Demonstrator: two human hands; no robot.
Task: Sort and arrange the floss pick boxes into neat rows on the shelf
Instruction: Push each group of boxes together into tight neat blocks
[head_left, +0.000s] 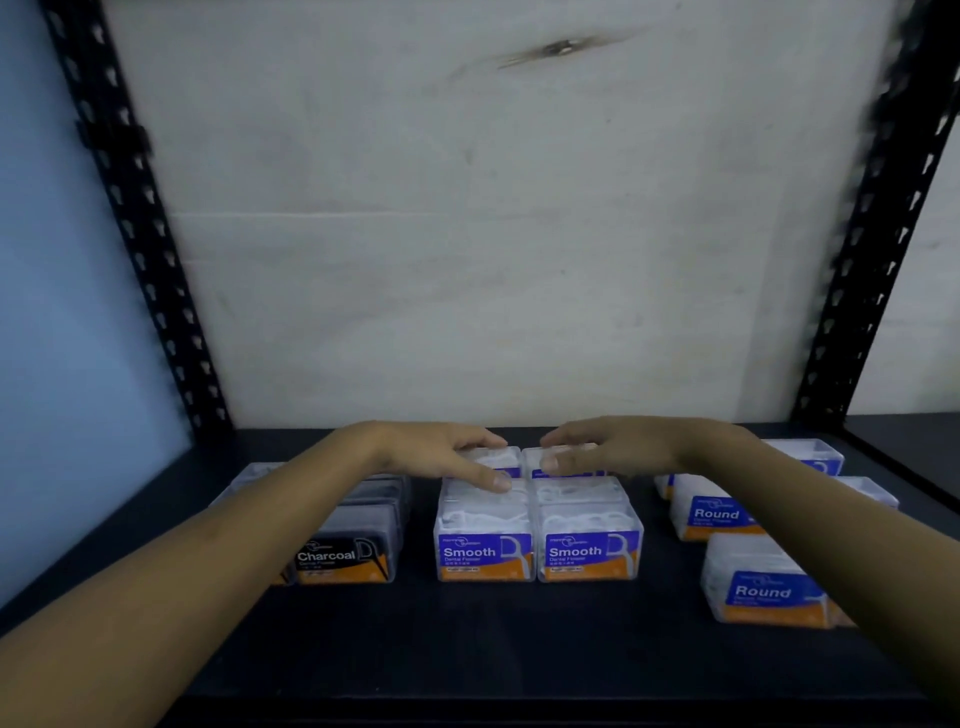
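Note:
Clear floss pick boxes stand on a black shelf (467, 649). In the middle, two "Smooth" boxes (485, 540) (589, 540) stand side by side in front, with two more behind them. My left hand (441, 452) rests on the rear left Smooth box (501, 460), thumb touching the front box's top. My right hand (597, 449) lies on the rear right Smooth box (563, 462). Grey "Charcoal" boxes (348, 551) line up at the left, partly hidden by my left forearm. "Round" boxes (763, 587) (711, 512) sit unevenly at the right.
Black perforated uprights (140, 249) (872, 249) frame the shelf on both sides. A white back wall (493, 234) closes the rear. The shelf's front strip, ahead of the boxes, shows bare black surface.

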